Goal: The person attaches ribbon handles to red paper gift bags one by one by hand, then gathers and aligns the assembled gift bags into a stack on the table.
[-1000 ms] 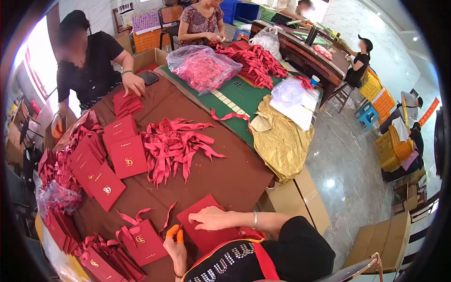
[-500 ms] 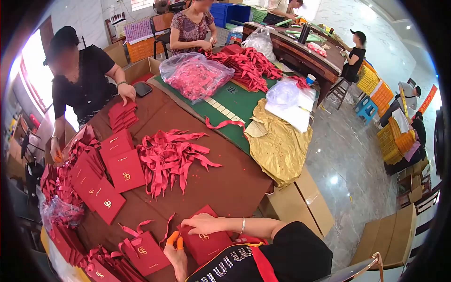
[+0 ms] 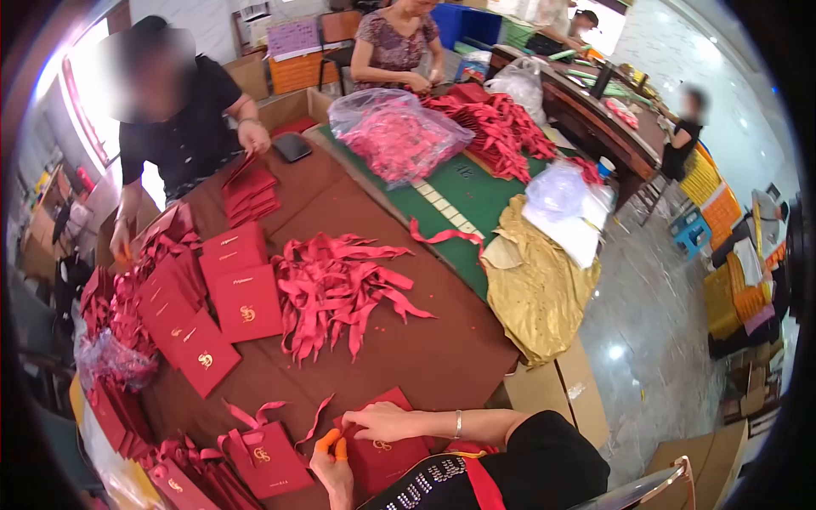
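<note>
A red card or folder (image 3: 393, 466) with a gold emblem lies in front of me at the near table edge. My left hand (image 3: 332, 467), with orange covers on two fingertips, is at its left edge, fingers bent together. My right hand (image 3: 379, 421) reaches over its upper left corner, fingertips drawn together close to the left fingers. What either hand pinches is too small to make out. A loose red ribbon (image 3: 318, 418) curls just above the left hand. Left of that lies another red card (image 3: 268, 467) with a ribbon tied on it.
A heap of red ribbons (image 3: 340, 293) lies mid-table beside stacked red cards (image 3: 246, 306). A co-worker (image 3: 174, 119) handles cards at upper left; another person (image 3: 395, 47) works behind a plastic bag (image 3: 395, 140). Gold wrapping (image 3: 544, 293) hangs over the right edge.
The view has turned, shifting the scene rightward. My hands stay close together at the card's upper left corner. The co-worker at upper left has lifted a hand with red cards from the stack.
</note>
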A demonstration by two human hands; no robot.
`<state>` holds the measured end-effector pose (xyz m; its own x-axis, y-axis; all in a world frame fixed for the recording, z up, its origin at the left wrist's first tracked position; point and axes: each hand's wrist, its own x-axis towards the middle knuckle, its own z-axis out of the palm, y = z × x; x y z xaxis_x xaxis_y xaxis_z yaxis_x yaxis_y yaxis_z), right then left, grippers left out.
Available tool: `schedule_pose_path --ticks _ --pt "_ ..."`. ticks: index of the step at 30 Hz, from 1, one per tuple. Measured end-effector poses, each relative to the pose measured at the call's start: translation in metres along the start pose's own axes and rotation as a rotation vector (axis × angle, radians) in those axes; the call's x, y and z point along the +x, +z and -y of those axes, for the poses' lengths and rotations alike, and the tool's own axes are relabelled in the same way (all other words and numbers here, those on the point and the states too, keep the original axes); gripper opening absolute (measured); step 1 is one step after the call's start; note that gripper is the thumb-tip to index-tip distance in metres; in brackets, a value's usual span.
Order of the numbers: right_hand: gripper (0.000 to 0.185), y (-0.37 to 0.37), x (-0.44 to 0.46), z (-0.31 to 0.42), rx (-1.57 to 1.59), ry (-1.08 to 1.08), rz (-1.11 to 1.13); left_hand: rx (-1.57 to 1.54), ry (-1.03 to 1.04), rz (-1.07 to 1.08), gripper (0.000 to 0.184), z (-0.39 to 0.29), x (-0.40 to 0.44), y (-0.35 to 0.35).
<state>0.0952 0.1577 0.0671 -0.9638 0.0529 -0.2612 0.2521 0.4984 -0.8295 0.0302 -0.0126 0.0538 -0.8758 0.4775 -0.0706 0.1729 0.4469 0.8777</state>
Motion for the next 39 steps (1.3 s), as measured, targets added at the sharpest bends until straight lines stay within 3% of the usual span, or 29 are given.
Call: schedule_pose_path --ticks 3,5,7,13,20,25,29,35,38,39 --pt "0.032 -0.004 0.003 -0.002 0.014 -0.090 0.092 -0.100 -0.016 -0.063 0.022 0.011 -0.003 0.003" --pt "0.031 -0.015 0.005 0.005 -0.061 -0.034 0.146 0.041 -0.040 0.011 0.019 0.000 -0.003 -0.007" --pt "0.032 -0.015 0.005 0.008 -0.113 -0.063 0.138 0.047 0.143 -0.006 0.017 -0.014 -0.002 -0.015" --pt "0.032 -0.008 0.008 0.010 -0.052 -0.077 0.140 0.057 0.244 -0.068 0.012 -0.011 0.005 -0.017" --pt "0.031 -0.002 0.012 0.001 0.158 -0.028 0.090 0.075 0.205 0.163 0.015 -0.014 -0.007 -0.014" --pt "0.034 0.000 0.010 -0.002 0.039 0.013 0.093 0.001 0.044 -0.079 0.014 0.013 -0.002 -0.011" --pt "0.035 0.000 0.010 0.000 0.063 0.050 0.111 0.105 0.281 -0.260 0.015 0.024 0.011 -0.021" --pt "0.036 -0.002 0.010 0.004 0.100 0.078 0.124 0.262 0.271 -0.406 0.014 0.033 0.028 -0.037" --pt "0.034 -0.003 0.009 0.005 0.090 0.063 0.101 0.198 0.196 -0.363 0.015 0.028 0.034 -0.045" --pt "0.034 -0.002 0.010 0.006 0.088 0.058 0.107 0.031 0.085 -0.301 0.016 0.020 0.032 -0.046"
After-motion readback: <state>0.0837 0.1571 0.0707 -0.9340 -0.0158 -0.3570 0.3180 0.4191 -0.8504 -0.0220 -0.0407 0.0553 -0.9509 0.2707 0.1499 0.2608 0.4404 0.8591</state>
